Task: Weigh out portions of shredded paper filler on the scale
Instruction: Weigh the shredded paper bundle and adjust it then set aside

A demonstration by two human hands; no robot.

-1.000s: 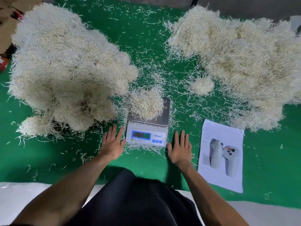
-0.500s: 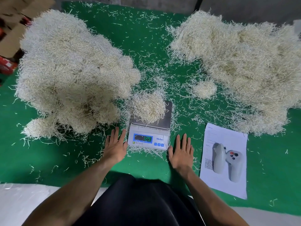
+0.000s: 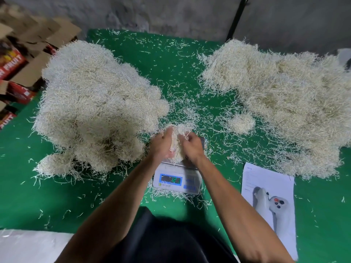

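Head view: left hand [image 3: 161, 144] and right hand [image 3: 191, 148] pinch a paper clump [image 3: 177, 143] over the scale [image 3: 177, 180]; box [image 3: 10, 66] reads "FRUIT".

hands: off the mat | left [image 3: 161, 144], right [image 3: 191, 147] now gripping portion [image 3: 177, 143] on scale [image 3: 178, 179]

I have one view only: a wide-angle camera worn on the head, facing forward and steeply down over the green mat [image 3: 57, 196]. It sits close above the scale [image 3: 177, 182], with both forearms entering from the bottom edge. Wide-angle distortion bends the far wall [image 3: 171, 14] along the top.
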